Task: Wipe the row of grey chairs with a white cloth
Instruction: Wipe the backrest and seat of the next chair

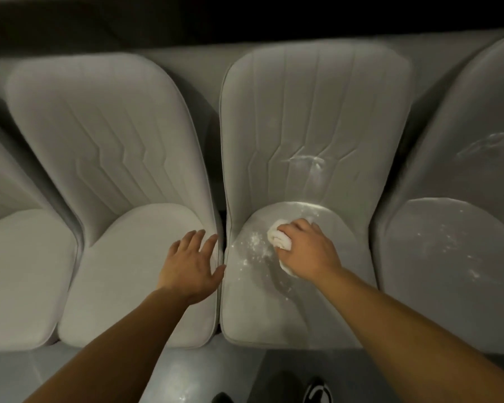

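A row of grey padded chairs runs across the view. My right hand (307, 251) presses a bunched white cloth (278, 238) onto the seat of the chair right of centre (312, 117), whose seat carries white powdery specks and wet streaks. My left hand (191, 264) rests flat, fingers spread, on the right edge of the seat of the chair left of centre (99, 135). That seat looks clean and matte. The chair at the far right (460, 242) shows white specks and a smear on its backrest. Only part of the chair at the far left (21, 271) is visible.
The chairs stand tight side by side against a grey wall (186, 53). A grey floor (169, 373) lies in front of them, and the tips of dark shoes (317, 391) show at the bottom edge.
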